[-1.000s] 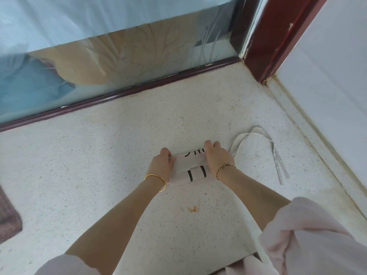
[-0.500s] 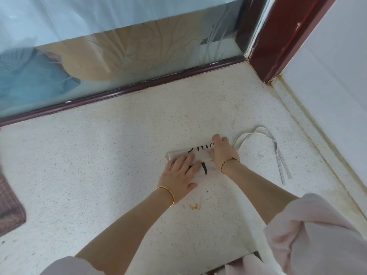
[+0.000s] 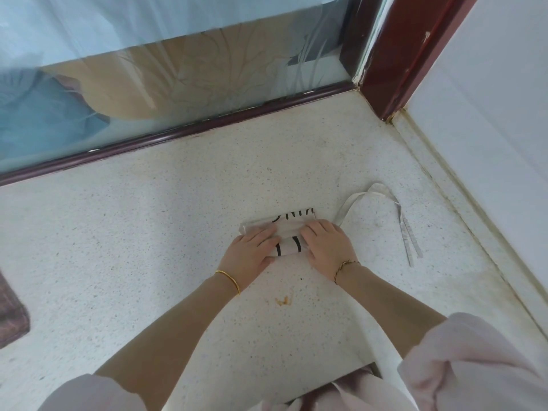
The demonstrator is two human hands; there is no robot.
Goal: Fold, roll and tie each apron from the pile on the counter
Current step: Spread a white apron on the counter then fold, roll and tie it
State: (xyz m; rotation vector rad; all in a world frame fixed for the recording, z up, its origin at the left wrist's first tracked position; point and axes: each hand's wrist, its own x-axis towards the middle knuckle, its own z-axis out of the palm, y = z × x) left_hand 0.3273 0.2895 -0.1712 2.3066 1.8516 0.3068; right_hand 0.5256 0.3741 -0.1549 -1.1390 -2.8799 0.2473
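Your apron (image 3: 292,247) lies as a tight roll in the middle of the speckled worktop (image 3: 148,247), with black lettering showing on top. Your left hand (image 3: 252,253) presses its left end, fingers laid fairly straight. Your right hand (image 3: 327,247) curls over the right end. Whether either thumb tucks underneath is hard to make out. The straps (image 3: 378,186) trail loose on the worktop to the right of the roll.

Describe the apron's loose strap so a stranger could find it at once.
Start at the dark red post in the counter's far right corner. Below it, right of the right hand on the rolled apron, a thin white strap loops out. Unlike the roll, it lies unheld, ending in two flat tails.
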